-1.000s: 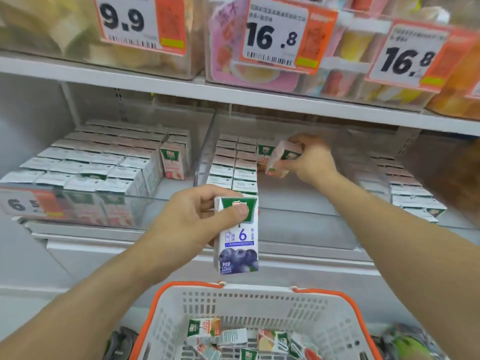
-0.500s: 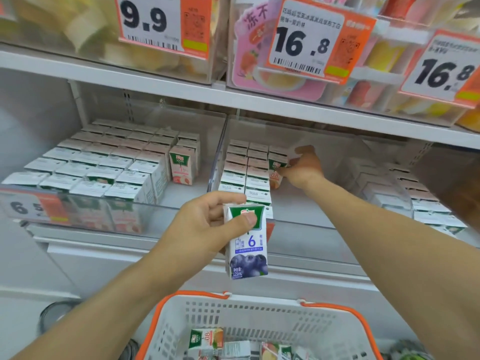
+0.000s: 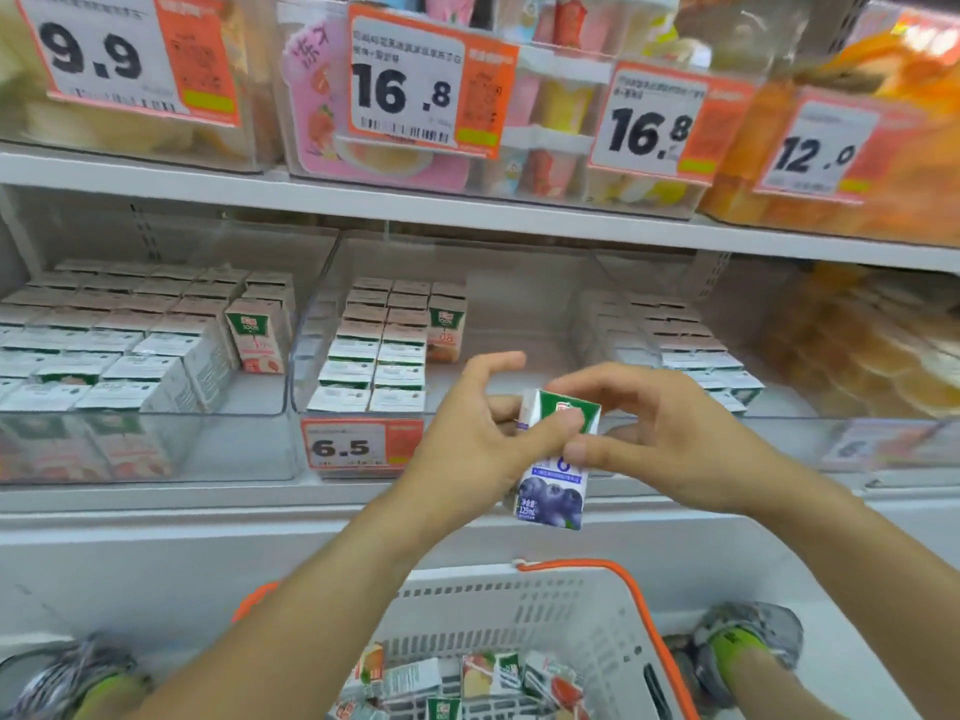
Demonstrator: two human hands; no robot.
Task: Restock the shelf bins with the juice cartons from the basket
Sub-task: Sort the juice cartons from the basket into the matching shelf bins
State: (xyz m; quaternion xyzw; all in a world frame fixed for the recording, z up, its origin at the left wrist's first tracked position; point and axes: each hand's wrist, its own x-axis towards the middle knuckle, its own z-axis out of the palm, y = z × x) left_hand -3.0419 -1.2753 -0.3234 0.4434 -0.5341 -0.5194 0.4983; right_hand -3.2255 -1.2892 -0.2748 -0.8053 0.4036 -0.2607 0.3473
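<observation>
I have the blueberry carton [image 3: 553, 475] upright in front of the middle bin [image 3: 519, 407], just below its clear front wall and above the basket [image 3: 597, 615]. My left hand [image 3: 467, 444] pinches it near the green top, thumb across the front face and fingers behind. My right hand [image 3: 660, 433] is closed in from the other side, thumb pressing the front just under the left thumb, fingers curling over the top edge. So both hands are together on the one carton, and I read this as the handover step: passing it from left to right so the right can shelve it.

The middle bin holds rows of cartons [image 3: 374, 356] along its left side, with open floor to their right. The right bin [image 3: 691, 356] also has rows, though through the plastic I cannot tell which flavour. The left bin [image 3: 145, 356] is nearly full of peach-coloured packs.

Next I judge the left hand must let go once the right has a firm hold, then the carton goes up over the wall and down beside matching packs. More cartons lie loose in the basket, so plenty remains.
</observation>
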